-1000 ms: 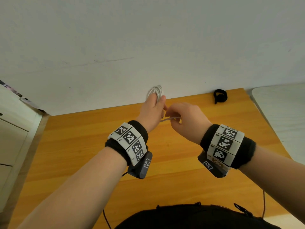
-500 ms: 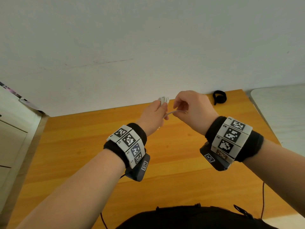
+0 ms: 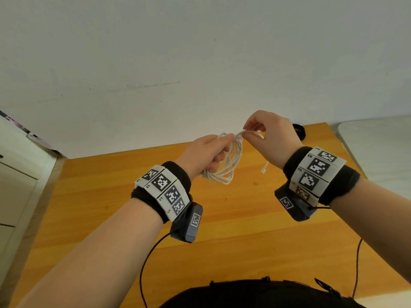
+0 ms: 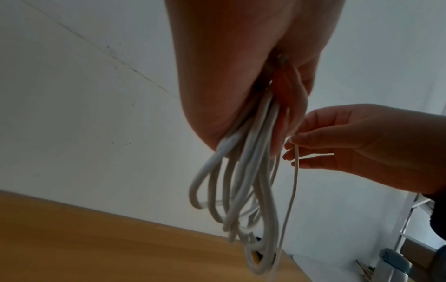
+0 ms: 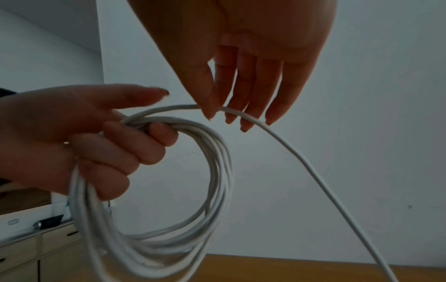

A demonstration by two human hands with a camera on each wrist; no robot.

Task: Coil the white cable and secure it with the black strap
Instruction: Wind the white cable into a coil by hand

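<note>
My left hand [image 3: 219,150] grips a white cable [image 3: 232,167] wound into several loops that hang below the fist, above the wooden table [image 3: 222,230]. In the right wrist view the left hand's fingers [image 5: 135,150] curl round the top of the coil [image 5: 169,238]. My right hand [image 3: 249,133] pinches the loose strand [image 5: 284,141] just right of the coil, between thumb and fingertips [image 5: 210,112]. The cable's free end with its plug [image 3: 263,171] dangles under the right wrist. The black strap [image 3: 299,131] lies at the table's far edge, partly hidden behind the right hand.
A white wall [image 3: 200,63] rises right behind the table. A pale cabinet [image 3: 15,196] stands at the left and a white surface [image 3: 378,147] at the right. Thin dark wires [image 3: 144,263] hang from both wrist cameras near the table's front.
Both hands have risen and the right hand has swung up and to the right with the strand. The coil now hangs in full below my left fist, and the free end has come into view.
</note>
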